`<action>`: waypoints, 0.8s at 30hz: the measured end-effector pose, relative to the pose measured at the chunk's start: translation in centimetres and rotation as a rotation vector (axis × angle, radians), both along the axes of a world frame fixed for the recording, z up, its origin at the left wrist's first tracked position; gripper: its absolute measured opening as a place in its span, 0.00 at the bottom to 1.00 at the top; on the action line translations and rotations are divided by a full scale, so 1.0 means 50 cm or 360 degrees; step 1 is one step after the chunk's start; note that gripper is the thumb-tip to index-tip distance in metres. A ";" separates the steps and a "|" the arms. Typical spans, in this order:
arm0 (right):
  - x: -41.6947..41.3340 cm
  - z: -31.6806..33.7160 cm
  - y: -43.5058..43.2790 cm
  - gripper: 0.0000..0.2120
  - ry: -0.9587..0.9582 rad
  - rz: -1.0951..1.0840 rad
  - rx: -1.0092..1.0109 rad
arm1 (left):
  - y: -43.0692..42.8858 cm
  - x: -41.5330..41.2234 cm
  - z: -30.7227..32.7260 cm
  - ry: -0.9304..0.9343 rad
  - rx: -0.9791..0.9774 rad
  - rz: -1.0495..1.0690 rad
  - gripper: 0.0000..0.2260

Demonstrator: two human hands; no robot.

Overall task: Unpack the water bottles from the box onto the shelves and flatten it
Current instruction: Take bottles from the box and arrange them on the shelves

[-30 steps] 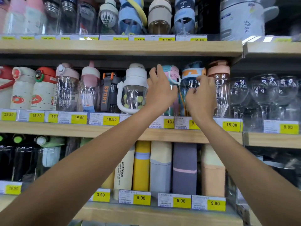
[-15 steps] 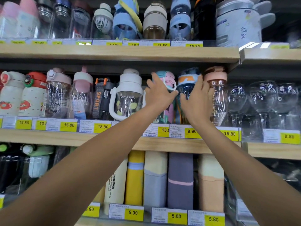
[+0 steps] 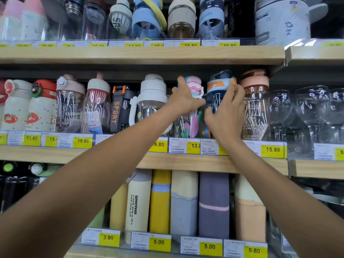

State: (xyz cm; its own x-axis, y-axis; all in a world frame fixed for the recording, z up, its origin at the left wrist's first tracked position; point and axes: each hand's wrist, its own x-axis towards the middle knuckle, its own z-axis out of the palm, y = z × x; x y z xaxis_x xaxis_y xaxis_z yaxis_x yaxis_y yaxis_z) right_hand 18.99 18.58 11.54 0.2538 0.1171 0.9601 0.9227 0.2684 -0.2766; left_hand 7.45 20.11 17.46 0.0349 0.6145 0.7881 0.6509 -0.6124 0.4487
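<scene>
On middle shelf (image 3: pixel 74 155): two hands (image 3: pixel 186 101) (image 3: pixel 227 112), two bottles (image 3: pixel 194 85) (image 3: pixel 216 86)

Shelf edge (image 3: pixel 74 155): pale wood. Price labels (image 3: pixel 82 140): yellow on white, black figures. Fruit-print bottle (image 3: pixel 14 110): white, red fruit motif. Strap bottle (image 3: pixel 116 108): black, orange SPORT lettering. Tulip-print bottle (image 3: pixel 189 125): clear, pink and green flowers, pink-and-blue lid. Navy bottle (image 3: pixel 217 97): orange and pale-blue lid band. Peach-lidded bottle (image 3: pixel 256 108): clear. Purple flask (image 3: pixel 214 202): pink stripe. Yellow flask (image 3: pixel 160 202): lilac band.
</scene>
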 end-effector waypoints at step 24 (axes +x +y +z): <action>-0.004 -0.009 -0.016 0.38 0.0216 0.0106 -0.0175 | 0.006 -0.007 -0.031 -0.0009 0.0189 0.0002 0.45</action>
State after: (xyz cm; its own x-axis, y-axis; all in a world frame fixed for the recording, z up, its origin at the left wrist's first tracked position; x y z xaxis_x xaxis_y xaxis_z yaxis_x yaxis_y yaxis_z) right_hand 18.78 17.79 11.11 0.3683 0.2402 0.8981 0.8561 0.2890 -0.4284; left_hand 7.13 20.39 15.91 0.0298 0.5166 0.8557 0.6492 -0.6609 0.3765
